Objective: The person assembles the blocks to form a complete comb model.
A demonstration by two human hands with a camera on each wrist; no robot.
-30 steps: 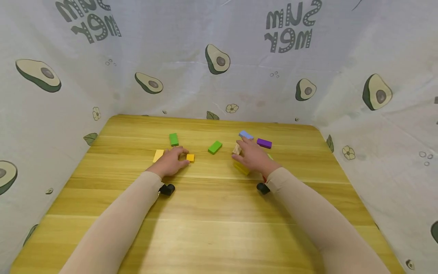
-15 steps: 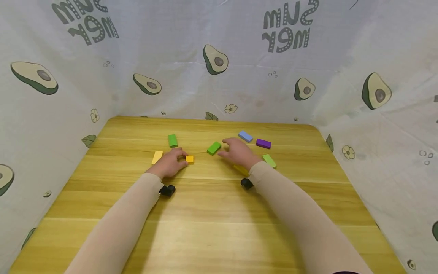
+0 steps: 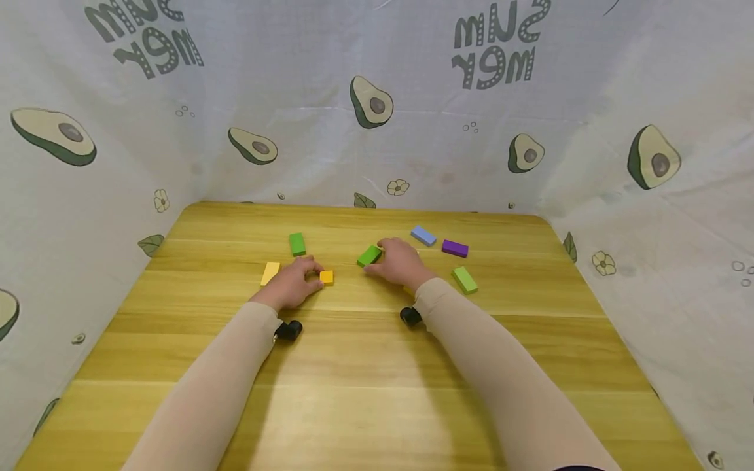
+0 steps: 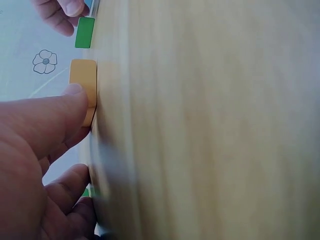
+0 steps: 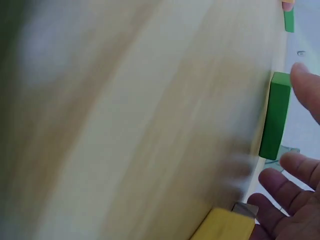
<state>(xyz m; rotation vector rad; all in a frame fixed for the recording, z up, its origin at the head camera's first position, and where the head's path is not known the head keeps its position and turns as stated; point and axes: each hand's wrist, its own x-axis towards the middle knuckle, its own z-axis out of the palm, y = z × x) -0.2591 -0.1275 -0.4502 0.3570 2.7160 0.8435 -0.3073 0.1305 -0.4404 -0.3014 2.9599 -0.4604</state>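
Head view: small orange square wooden block (image 3: pixel 326 277) lying flat on the light wooden table (image 3: pixel 365 392), at about 11 o'clock of table centre, touched by the fingertips of the left hand (image 3: pixel 290 284), which rests palm down with fingers loosely curved, pinching nothing. Pale yellow flat block (image 3: pixel 270 273) just beside that hand at 10 o'clock, dark green oblong block (image 3: pixel 297 244) farther off at 12 o'clock. Bright green oblong wooden block (image 3: pixel 369 255) lying askew near table centre, right hand (image 3: pixel 400 263) arched beside it at 3 o'clock, thumb and fingers reaching to its ends; whether closed on it cannot be told here. Light blue block (image 3: pixel 423 235), purple block (image 3: pixel 455 248) and light green block (image 3: pixel 465 279) scattered at 1 to 3 o'clock of that hand; wide bare wood toward the near edge, avocado-print cloth (image 3: pixel 377 111) walling three sides. Left wrist view: thumb pressed against the orange block's (image 4: pixel 83 85) side, other fingers curled below, not around it. Right wrist view: green block (image 5: pixel 275 115) flat on the wood, fingers (image 5: pixel 300 170) spread on either end, close but not clamped; yellow block's (image 5: pixel 225 227) corner just beside the palm at 6 o'clock.
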